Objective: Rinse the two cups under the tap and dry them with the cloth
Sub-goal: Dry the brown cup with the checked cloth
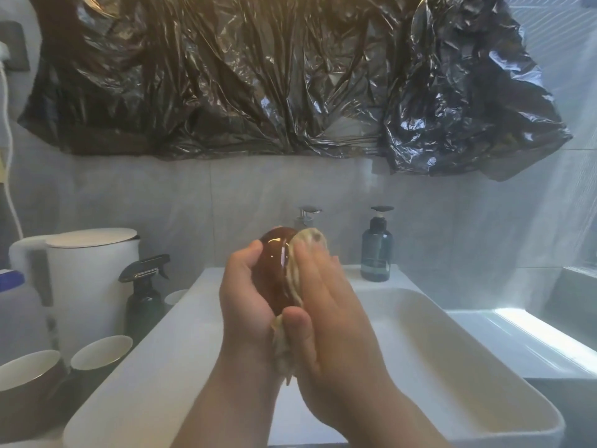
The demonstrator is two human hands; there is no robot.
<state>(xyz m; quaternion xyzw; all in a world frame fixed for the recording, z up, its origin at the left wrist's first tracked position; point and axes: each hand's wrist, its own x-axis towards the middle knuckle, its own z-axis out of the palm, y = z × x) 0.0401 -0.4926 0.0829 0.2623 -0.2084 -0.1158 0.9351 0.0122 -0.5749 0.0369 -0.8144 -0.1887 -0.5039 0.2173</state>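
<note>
Presently grips a glossy brown cup (274, 263) in the left hand (248, 295), fingers curled round its far side, thumb on the near wall, clamped firmly on it. Holds it raised above the white sink (452, 334), clear of the basin and just in front of the chrome tap (308, 215). Presses a pale cloth (305, 244) against the cup's right flank with the right hand (326, 308): fingers laid almost straight over the fabric, thumb folded across the cloth's lower end, pinching it, with a frayed tail dangling between the two wrists. Cannot tell which way the cup's mouth faces.

Left of the sink: a second brown cup with pale inside (100, 352), upright, and just beside it a wider brown vessel (29, 373) of the same colouring. Behind those, a white kettle (84, 263), a dark spray bottle (145, 286) and a small white cup (176, 297). On the sink's back ledge, right of the tap, a blue pump bottle (376, 250). Above, across the wall, crumpled black plastic sheeting (290, 76)
</note>
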